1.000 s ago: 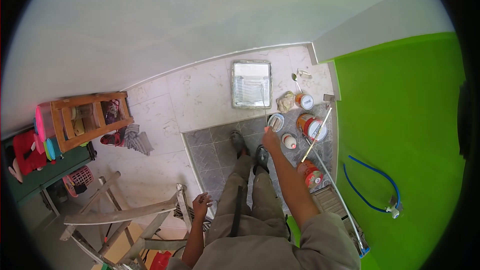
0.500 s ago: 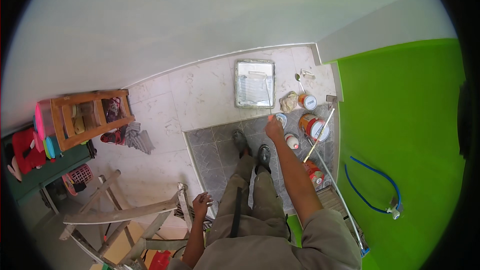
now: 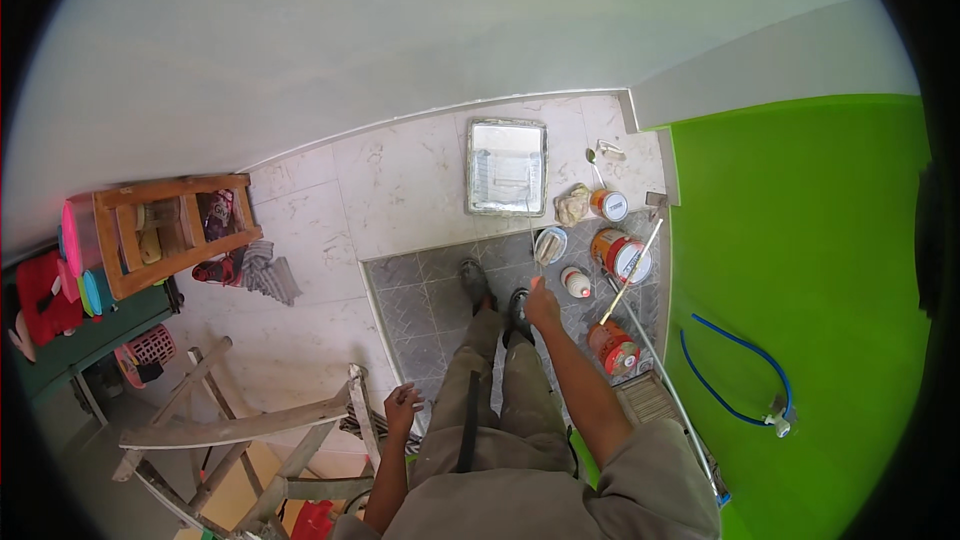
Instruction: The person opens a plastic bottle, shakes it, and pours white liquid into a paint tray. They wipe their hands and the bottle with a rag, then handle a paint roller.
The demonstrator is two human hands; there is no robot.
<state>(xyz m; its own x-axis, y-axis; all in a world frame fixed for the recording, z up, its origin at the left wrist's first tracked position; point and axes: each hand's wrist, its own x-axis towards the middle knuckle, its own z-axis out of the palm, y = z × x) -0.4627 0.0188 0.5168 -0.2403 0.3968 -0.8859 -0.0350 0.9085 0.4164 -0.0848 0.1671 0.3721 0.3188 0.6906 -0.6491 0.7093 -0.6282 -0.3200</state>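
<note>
My right hand (image 3: pixel 543 305), its fingers wrapped round an orange handle, holds a paint roller. The thin metal rod runs away from me to the paint tray (image 3: pixel 473 170), where the pale roller head is hard to tell from the white paint. This tray lies on the light tiles ahead of my feet. Just beyond the hand stands a small open tub (image 3: pixel 550 244) with something pale lying across it, and a white bottle (image 3: pixel 576 282) is to its right. My left hand (image 3: pixel 403 406) hangs beside my left thigh near the wooden ladder, fingers loosely bent and apart, holding nothing.
Paint cans (image 3: pixel 622 255) stand at the right, a stick across them and a long pole (image 3: pixel 650 340) alongside. A crumpled cloth (image 3: pixel 573 204) lies near the tray. A blue hose (image 3: pixel 740 350) lies against green at right. The wooden ladder (image 3: pixel 240 425) and a wooden stool (image 3: pixel 180 235) are left.
My right hand has drawn back toward my body, bringing the roller nearer along the tray. The small tub now shows past the hand. My left hand stays by my thigh.
</note>
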